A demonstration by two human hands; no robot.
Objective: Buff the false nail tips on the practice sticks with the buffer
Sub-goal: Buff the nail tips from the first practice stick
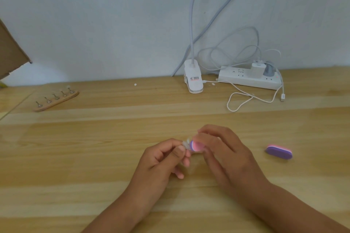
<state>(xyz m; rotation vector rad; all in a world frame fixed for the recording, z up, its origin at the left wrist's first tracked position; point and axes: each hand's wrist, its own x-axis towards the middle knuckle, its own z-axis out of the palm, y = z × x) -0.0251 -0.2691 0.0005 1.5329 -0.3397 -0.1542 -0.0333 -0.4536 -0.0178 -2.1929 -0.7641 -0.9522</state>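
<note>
Left hand: pinches a clear false nail tip above mid-table; its stick is hidden. Right hand: grips the pink buffer, touching the tip. Tip probably light, thin and springy; best held low, near its base.

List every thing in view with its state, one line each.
Left hand: pinches the clear nail tip.
Right hand: grips the pink buffer, held against the tip.
Second buffer: lying flat on the table, untouched.
Wooden stand: on the table, five sticks upright.
Power strip: one charger plugged in.
White cable: loose end unplugged, on the table.
</note>
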